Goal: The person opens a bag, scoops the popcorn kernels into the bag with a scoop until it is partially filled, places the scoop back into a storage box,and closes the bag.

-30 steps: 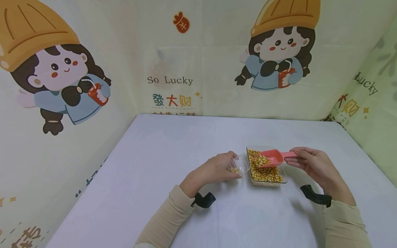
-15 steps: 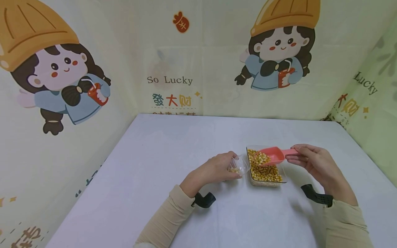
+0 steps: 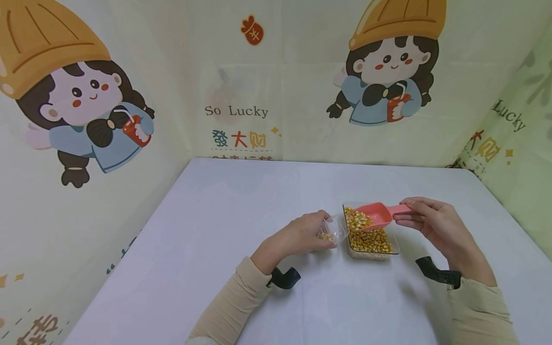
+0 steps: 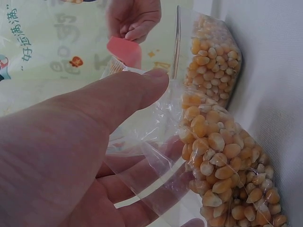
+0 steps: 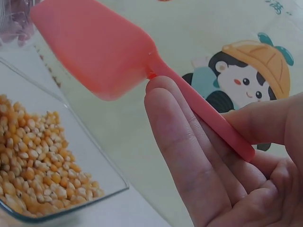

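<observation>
My right hand [image 3: 437,227] grips the handle of a pink scoop [image 5: 104,47], thumb on one side and fingers on the other. Corn kernels lie in the scoop's bowl, which is above a clear rectangular container [image 3: 373,258] of corn kernels [image 5: 42,161]. To the container's left, my left hand [image 3: 297,235] holds the mouth of a clear plastic bag [image 3: 334,229] spread between thumb and fingers. More corn kernels [image 4: 227,165] fill the lower part of that bag in the left wrist view. From the right wrist view, the scoop's underside shows and its load is hidden.
A white-covered table [image 3: 241,201] carries the container and the bag. Behind it hangs a patterned cloth [image 3: 302,81] with cartoon figures, and a similar cloth closes off the left side. Black wrist cameras [image 3: 284,278] stick out below both hands.
My right hand has risen slightly and come a little left, bringing the loaded scoop toward the bag's mouth. The left hand and bag stay almost where they were.
</observation>
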Motion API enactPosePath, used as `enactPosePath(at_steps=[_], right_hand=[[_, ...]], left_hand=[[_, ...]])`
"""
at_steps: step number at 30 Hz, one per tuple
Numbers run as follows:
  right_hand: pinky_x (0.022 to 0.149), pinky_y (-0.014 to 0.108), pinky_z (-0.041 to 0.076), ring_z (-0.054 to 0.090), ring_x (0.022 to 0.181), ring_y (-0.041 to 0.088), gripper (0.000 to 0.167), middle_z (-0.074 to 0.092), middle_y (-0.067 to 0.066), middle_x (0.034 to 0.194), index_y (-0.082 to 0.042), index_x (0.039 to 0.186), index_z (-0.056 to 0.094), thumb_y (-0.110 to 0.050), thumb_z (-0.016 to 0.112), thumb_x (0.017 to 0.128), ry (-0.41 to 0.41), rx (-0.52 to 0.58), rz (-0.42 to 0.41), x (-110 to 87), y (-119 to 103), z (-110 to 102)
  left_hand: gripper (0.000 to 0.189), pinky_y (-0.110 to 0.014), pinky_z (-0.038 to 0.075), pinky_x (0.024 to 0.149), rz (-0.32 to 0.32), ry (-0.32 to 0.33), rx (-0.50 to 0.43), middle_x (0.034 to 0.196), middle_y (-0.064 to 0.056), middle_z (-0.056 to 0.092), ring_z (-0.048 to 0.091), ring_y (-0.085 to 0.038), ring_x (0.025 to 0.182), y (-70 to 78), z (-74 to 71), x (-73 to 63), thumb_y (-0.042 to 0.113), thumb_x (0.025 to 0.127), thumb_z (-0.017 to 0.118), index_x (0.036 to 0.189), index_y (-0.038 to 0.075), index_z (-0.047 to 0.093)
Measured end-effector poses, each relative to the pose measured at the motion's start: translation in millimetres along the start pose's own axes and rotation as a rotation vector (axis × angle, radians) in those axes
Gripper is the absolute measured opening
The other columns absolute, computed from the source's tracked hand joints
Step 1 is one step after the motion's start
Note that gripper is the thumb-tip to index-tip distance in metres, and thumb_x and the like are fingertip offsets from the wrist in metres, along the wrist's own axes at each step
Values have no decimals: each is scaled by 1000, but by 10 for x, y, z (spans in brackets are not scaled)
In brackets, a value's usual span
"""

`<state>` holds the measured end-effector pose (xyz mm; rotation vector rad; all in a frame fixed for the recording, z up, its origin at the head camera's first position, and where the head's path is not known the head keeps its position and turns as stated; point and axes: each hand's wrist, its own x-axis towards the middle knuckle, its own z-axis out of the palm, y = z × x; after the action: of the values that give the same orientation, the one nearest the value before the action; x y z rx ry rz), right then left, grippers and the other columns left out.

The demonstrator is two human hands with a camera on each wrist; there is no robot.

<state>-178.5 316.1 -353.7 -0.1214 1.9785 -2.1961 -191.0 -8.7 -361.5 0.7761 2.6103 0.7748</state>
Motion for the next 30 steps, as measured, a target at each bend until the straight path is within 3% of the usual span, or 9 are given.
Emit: enactPosePath(at_steps=[17,26,30], right_hand=[[77,27,58,75,86,17,16,75,1,97,-9,110,64,-21,58,101,-9,-69,-43,7,-58,236],[77,26,58,75,86,17,22,74,-1,99,-7,113,63,-24,59,100,11,-141,-70,-33,-130,322],[78,23,57,75,88,15,31,73,-3,100,-3,117,59,-29,58,101,38,-238,-66,-58,-177,367]], left_hand=[[62,-18,47,73,3,2,-14,110,2,63,55,-6,89,-8,-1,3,38,88,75,137,11,49],[61,-18,45,69,17,19,-19,107,3,62,55,-7,87,-10,0,8,37,88,75,137,10,50],[60,-18,46,68,20,29,-29,105,4,62,56,-6,85,-8,0,17,37,88,75,135,10,50]])
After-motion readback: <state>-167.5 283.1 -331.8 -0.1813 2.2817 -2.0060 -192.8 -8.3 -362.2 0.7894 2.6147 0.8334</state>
